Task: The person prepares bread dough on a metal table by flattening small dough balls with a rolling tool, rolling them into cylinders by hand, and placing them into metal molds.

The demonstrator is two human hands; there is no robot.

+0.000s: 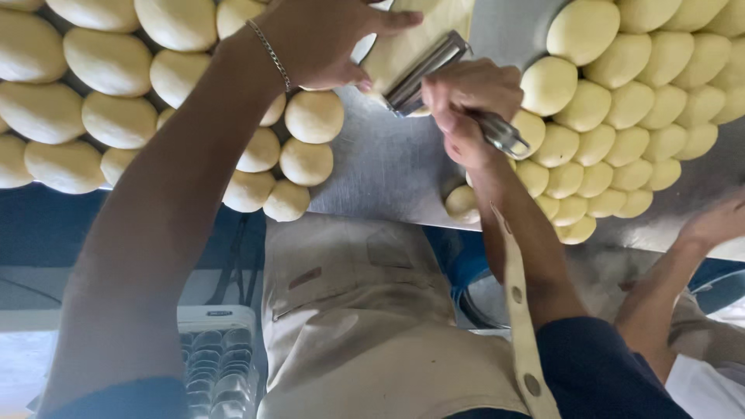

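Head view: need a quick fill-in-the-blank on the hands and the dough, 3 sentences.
1. The right hand grips a ____ rolling pin.
2. The left hand rests on the flattened dough, and its wrist wears a thin ____.
3. Pale dough balls lie in rows on a ____ table.

Missing words: metal; bracelet; metal
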